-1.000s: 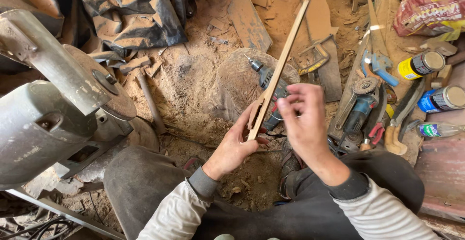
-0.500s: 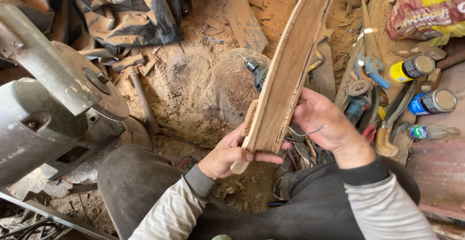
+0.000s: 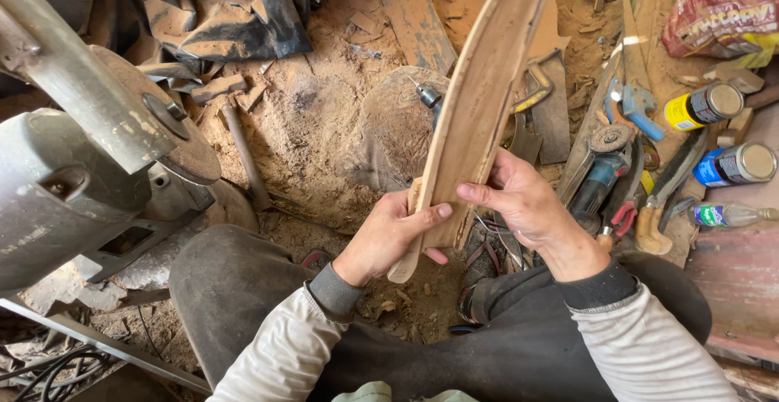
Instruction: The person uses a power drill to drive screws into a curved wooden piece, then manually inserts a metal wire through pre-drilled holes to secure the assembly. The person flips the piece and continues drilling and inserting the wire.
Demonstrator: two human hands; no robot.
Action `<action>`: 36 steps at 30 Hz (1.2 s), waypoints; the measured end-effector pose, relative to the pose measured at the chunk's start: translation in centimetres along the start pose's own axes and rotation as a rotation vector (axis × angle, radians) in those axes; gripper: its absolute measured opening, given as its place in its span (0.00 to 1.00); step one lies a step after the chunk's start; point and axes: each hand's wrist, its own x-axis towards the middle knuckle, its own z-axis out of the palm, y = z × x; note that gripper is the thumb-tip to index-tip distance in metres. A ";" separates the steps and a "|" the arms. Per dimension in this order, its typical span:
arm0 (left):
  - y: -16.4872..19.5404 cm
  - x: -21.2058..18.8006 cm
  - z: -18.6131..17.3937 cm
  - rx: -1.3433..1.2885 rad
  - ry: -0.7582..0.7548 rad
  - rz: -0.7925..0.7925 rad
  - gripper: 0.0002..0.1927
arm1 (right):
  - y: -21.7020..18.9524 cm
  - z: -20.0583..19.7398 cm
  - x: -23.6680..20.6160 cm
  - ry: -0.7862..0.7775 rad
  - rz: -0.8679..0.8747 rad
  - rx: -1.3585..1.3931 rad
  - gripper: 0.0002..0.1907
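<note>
Wooden slat (image 3: 479,118) top cut off by upper edge; lower end hidden behind left hand (image 3: 388,236).

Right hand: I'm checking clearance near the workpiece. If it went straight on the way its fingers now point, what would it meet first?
The right hand points left, its fingers already on the curved wooden strip. Past that, probably the left hand, whose thumb lies just beyond on the same strip, though depth is unclear.

Pale tan wooden strip (image 3: 479,118) — reddish-brown sawdust floor (image 3: 324,126), grey grinder (image 3: 73,183), yellow can (image 3: 702,107), blue can (image 3: 734,165) — grey sleeves (image 3: 641,345).
</note>
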 end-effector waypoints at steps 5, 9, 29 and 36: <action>-0.1 -0.1 -0.2 0.209 0.102 0.073 0.23 | 0.2 -0.8 0.9 -0.107 -0.068 -0.080 0.30; 0.2 0.1 -1.2 0.217 0.161 0.102 0.24 | 2.2 -3.6 3.4 0.049 -0.025 -0.045 0.29; -5.5 3.9 -8.5 -0.068 0.360 0.084 0.26 | 17.8 -7.8 9.1 0.496 0.598 0.068 0.38; -7.9 4.5 -9.2 -0.066 0.463 0.047 0.24 | 14.2 -6.8 9.3 0.438 0.722 -0.438 0.39</action>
